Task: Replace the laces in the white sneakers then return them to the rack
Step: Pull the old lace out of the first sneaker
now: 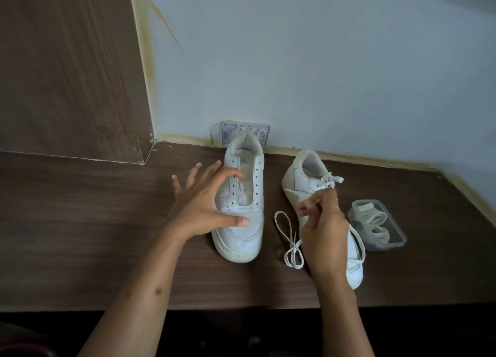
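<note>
White leather low-top sneaker without laces [243, 206] on dark wood-grain tabletop [80, 236], upright on its sole, long axis running away from the viewer: toe toward the near edge, heel toward pale blue wall [322, 61], heel collar just in front of grey wall socket plate [228, 132]. Eyelets bare, tongue exposed. Second white sneaker, partly laced [303, 177], just to the right, toe likewise toward the near edge but angled a little rightward, apparently tipped onto its side; much of the forefoot hidden. Knot of white lace near its top eyelets. Loose white flat shoelace [291, 244] looped on the wood between the two shoes. Clear plastic rectangular tub holding cream laces [378, 225] beside the second shoe, to the right.

Left hand [206, 203] spread wide over the unlaced shoe, fingers released and gripping nothing, thumb over the toe box. Right hand [322, 222] over the second shoe, fingertips curled, pinching a strand of lace.
</note>
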`<state>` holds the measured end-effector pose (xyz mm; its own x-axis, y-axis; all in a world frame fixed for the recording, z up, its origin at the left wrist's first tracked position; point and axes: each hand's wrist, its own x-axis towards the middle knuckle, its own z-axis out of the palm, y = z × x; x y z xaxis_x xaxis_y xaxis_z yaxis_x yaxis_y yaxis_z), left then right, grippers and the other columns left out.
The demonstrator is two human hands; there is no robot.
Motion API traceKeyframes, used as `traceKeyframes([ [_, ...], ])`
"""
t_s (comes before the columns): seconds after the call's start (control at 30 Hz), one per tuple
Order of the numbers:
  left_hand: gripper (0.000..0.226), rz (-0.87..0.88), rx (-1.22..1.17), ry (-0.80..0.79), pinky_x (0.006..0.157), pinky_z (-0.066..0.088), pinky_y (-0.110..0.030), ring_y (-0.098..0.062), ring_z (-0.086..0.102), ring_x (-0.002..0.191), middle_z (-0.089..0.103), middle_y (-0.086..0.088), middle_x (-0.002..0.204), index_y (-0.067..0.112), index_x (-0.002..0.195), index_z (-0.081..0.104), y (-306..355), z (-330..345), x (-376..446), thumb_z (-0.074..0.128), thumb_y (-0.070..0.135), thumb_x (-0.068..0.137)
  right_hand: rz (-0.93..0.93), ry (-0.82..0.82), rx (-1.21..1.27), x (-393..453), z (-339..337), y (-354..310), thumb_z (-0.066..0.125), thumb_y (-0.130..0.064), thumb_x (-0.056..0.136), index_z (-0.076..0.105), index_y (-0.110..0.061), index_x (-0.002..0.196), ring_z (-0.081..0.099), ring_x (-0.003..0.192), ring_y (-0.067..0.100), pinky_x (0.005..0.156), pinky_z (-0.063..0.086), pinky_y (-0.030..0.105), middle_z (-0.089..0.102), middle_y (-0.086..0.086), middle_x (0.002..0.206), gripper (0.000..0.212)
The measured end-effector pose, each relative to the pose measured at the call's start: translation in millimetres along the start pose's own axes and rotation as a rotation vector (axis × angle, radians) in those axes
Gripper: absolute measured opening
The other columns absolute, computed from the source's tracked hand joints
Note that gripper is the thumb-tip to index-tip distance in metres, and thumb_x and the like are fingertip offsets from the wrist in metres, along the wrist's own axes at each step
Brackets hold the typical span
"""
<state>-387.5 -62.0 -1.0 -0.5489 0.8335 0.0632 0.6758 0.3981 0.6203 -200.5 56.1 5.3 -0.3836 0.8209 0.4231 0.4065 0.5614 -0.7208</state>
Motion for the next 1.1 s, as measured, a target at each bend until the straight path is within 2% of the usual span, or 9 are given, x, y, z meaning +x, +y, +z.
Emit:
traceKeyframes([
  [0.1, 0.090, -0.026, 0.003, 0.034, 0.114, -0.013, -0.062, -0.018, -0.009, 0.149, 0.010, 0.016, 0.161, 0.062, 0.130, 0.027, -4.0, -2.4, 1.0, 0.080, 0.065, 0.057, 0.024, 0.146, 0.046, -0.1, -9.0, 1.0, 0.047, 0.010, 0.094, 0.051, -0.019, 0.096, 0.064, 0.080, 0.004, 0.068, 0.046, 0.011, 0.065, -0.008, 0.081, 0.029],
  [0.2, 0.087, -0.036, -0.002, 0.060, 0.115, -0.011, -0.062, -0.018, -0.007, 0.149, 0.012, 0.015, 0.161, 0.061, 0.130, 0.027, -5.3, -5.4, 1.7, 0.082, 0.055, 0.063, 0.087, 0.211, 0.098, 1.1, -14.3, 4.0, 0.049, 0.003, 0.098, 0.061, -0.013, 0.112, 0.061, 0.083, -0.010, 0.071, 0.040, 0.000, 0.067, -0.005, 0.086, 0.025],
  [0.27, 0.080, -0.005, 0.006, 0.102, 0.115, -0.009, -0.062, -0.019, -0.003, 0.149, 0.016, 0.015, 0.160, 0.059, 0.128, 0.033, -0.8, -5.6, 1.3, 0.083, 0.043, 0.066, 0.118, 0.225, 0.115, 2.8, -17.9, 5.6, 0.050, -0.002, 0.099, 0.065, -0.014, 0.116, 0.062, 0.086, -0.009, 0.073, 0.042, 0.000, 0.069, -0.004, 0.090, 0.025],
  [0.37, 0.054, 0.130, 0.025, 0.218, 0.114, -0.005, -0.064, -0.021, 0.009, 0.148, 0.031, 0.018, 0.153, 0.052, 0.114, 0.054, 14.1, 2.5, 2.5, 0.078, 0.031, 0.070, 0.163, 0.253, 0.140, 4.4, -22.2, 6.3, 0.057, -0.014, 0.098, 0.069, -0.017, 0.110, 0.066, 0.094, 0.007, 0.078, 0.047, 0.012, 0.071, -0.003, 0.099, 0.018],
  [0.5, 0.013, 0.349, 0.076, 0.328, 0.112, 0.008, -0.069, -0.027, 0.031, 0.141, 0.052, 0.014, 0.140, 0.042, 0.088, 0.070, 45.6, 32.5, 0.5, 0.061, 0.045, 0.079, 0.187, 0.280, 0.161, 4.4, -26.4, 5.3, 0.065, -0.020, 0.093, 0.072, -0.019, 0.103, 0.067, 0.091, 0.011, 0.082, 0.052, 0.023, 0.071, -0.004, 0.095, 0.011],
  [0.6, 0.014, 0.385, 0.228, 0.249, 0.113, 0.001, -0.068, -0.030, 0.027, 0.143, 0.050, 0.009, 0.143, 0.037, 0.086, 0.073, 72.4, 59.5, -7.5, 0.065, 0.047, 0.082, 0.170, 0.295, 0.173, 4.5, -28.6, 3.8, 0.069, -0.021, 0.091, 0.072, -0.019, 0.098, 0.067, 0.088, 0.011, 0.082, 0.054, 0.029, 0.071, -0.003, 0.092, 0.008],
  [0.8, 0.007, 0.255, 0.425, 0.092, 0.110, -0.001, -0.072, -0.039, 0.020, 0.146, 0.051, 0.000, 0.142, 0.030, 0.071, 0.074, 90.9, 88.8, -14.0, 0.077, 0.035, 0.075, 0.131, 0.299, 0.171, 2.3, -30.5, 3.1, 0.075, -0.022, 0.085, 0.074, -0.017, 0.093, 0.066, 0.083, 0.015, 0.078, 0.055, 0.033, 0.067, 0.000, 0.090, 0.009],
  [1.0, 0.008, 0.183, 0.489, 0.066, 0.107, -0.017, -0.071, -0.040, -0.011, 0.148, 0.025, -0.006, 0.160, 0.022, 0.081, 0.070, 97.6, 91.7, -15.7, 0.065, 0.024, 0.087, 0.144, 0.281, 0.186, 2.9, -33.5, 7.3, 0.077, -0.022, 0.084, 0.076, -0.015, 0.093, 0.064, 0.081, 0.015, 0.074, 0.053, 0.025, 0.063, 0.001, 0.089, 0.012],
  [1.1, 0.008, 0.210, 0.487, 0.086, 0.107, -0.014, -0.072, -0.039, -0.007, 0.149, 0.031, -0.004, 0.158, 0.020, 0.078, 0.070, 96.4, 94.6, -16.1, 0.065, 0.020, 0.084, 0.141, 0.274, 0.185, 3.4, -34.3, 9.2, 0.076, -0.018, 0.085, 0.075, -0.018, 0.092, 0.062, 0.078, 0.012, 0.072, 0.050, 0.016, 0.062, 0.002, 0.088, 0.007],
])
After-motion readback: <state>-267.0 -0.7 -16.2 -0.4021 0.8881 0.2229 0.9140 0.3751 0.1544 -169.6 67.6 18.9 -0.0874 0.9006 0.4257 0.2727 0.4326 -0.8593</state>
